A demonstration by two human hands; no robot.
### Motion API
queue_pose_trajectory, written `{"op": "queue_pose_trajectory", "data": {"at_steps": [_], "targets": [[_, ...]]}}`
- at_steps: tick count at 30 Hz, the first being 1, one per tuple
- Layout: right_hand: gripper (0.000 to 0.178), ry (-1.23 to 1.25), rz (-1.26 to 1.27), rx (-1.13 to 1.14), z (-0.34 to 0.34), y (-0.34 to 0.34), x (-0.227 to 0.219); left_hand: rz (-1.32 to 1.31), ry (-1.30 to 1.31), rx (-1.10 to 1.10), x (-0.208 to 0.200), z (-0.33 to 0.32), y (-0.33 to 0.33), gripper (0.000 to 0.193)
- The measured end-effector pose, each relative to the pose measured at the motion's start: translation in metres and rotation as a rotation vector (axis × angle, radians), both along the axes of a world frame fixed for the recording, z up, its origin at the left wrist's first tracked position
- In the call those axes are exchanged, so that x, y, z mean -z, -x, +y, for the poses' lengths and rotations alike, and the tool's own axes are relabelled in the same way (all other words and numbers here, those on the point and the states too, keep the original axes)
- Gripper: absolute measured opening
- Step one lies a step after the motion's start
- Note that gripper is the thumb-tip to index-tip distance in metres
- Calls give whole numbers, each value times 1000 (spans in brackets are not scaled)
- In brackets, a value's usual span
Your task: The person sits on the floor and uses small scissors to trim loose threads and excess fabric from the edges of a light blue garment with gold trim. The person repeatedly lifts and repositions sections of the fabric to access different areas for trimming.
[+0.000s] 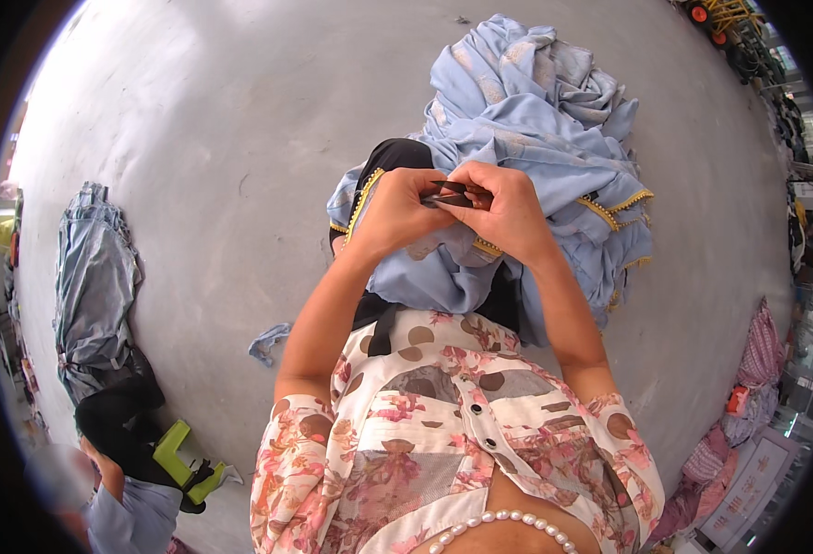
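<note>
Above my lap, my left hand and my right hand meet with their fingers closed. Between them shows a small dark tool with narrow pointed ends, which looks like thread snips; my right fingers are around it. What my left fingers pinch is hidden. Light blue cloth with pale patterned patches is draped over my lap and heaped on the floor beyond. Yellow beaded trim edges the cloth to the left of my left hand, and more trim lies to the right.
A blue cloth scrap lies on the grey floor. At left are a bundle of greyish-blue garments, another seated person and a green stool. Pink checked cloth bundles and a white box stand at right.
</note>
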State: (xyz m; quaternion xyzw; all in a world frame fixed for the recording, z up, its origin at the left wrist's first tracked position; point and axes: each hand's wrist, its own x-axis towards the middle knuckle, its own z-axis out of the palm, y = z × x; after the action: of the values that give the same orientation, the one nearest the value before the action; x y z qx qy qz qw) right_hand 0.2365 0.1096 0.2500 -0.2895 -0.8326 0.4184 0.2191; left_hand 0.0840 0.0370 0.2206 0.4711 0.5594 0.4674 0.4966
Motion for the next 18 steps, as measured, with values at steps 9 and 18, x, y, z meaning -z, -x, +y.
{"op": "queue_pose_trajectory", "data": {"at_steps": [9,18], "targets": [[17,420,265,163,4,-11,19,-292,17,-13,13,-6,-1,22],[20,369,259,149,11,-19,5,-273,54,-6,21,-9,0,15]]}}
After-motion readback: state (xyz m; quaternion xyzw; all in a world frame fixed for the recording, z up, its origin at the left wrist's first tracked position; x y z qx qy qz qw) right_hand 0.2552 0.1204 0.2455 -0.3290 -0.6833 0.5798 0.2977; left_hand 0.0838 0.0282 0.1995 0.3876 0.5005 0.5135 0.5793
